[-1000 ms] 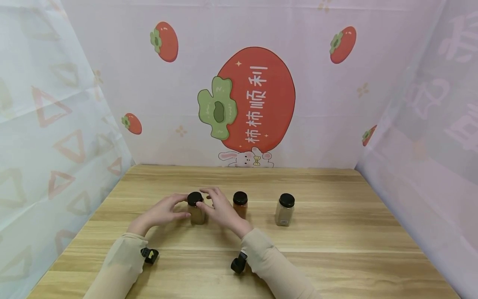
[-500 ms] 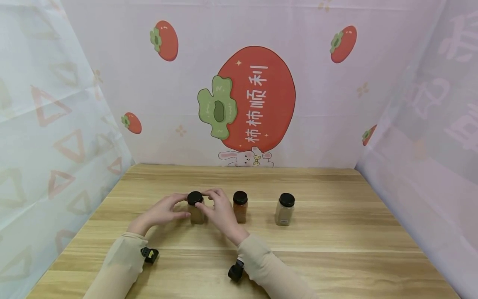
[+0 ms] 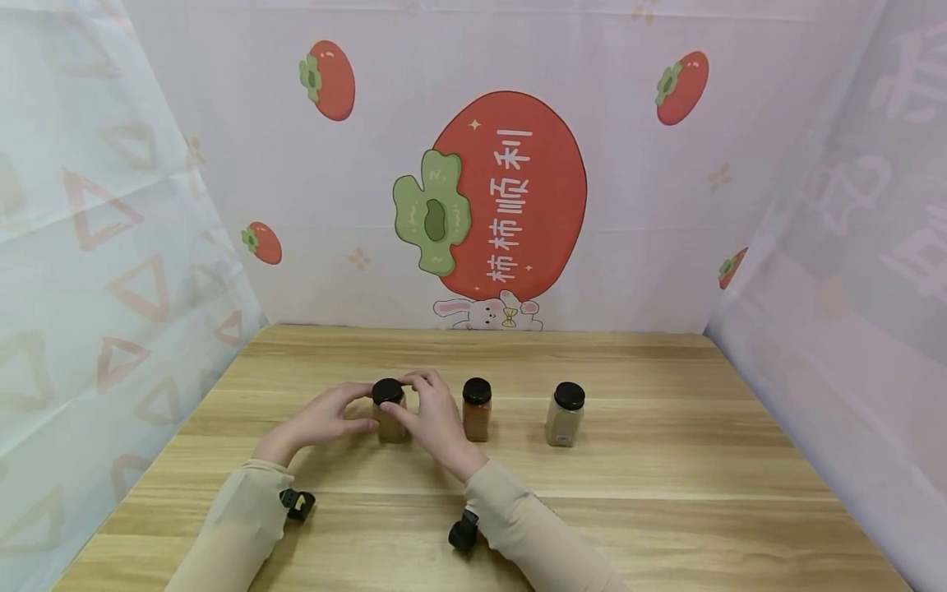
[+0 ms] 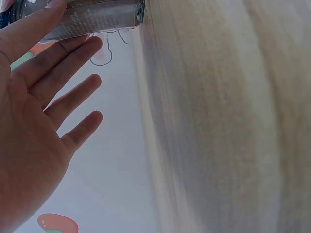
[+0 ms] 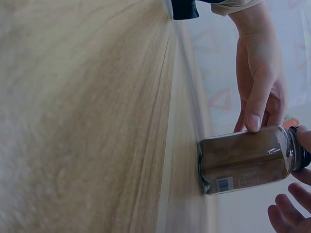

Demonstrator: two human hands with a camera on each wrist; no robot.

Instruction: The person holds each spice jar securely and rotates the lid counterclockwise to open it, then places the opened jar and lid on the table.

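Before a printed backdrop (image 3: 629, 271), on a wooden table (image 3: 666, 510), two hands meet at a brown jar (image 3: 390, 427).

The left hand (image 3: 321, 417) holds the jar's side between thumb and fingers, its outer fingers spread loose; the right hand (image 3: 436, 415) pinches the black lid (image 3: 388, 390). The jar stands upright between the two hands. Just past the right hand, on its outer side, is a reddish-brown jar (image 3: 477, 421), and farther out a pale jar (image 3: 564, 424). In my judgement, working well here calls for the left hand to brace the jar firmly and squarely against the tabletop, with the right-hand pinch level on the rim and the knuckles clear of the neighbouring jar.
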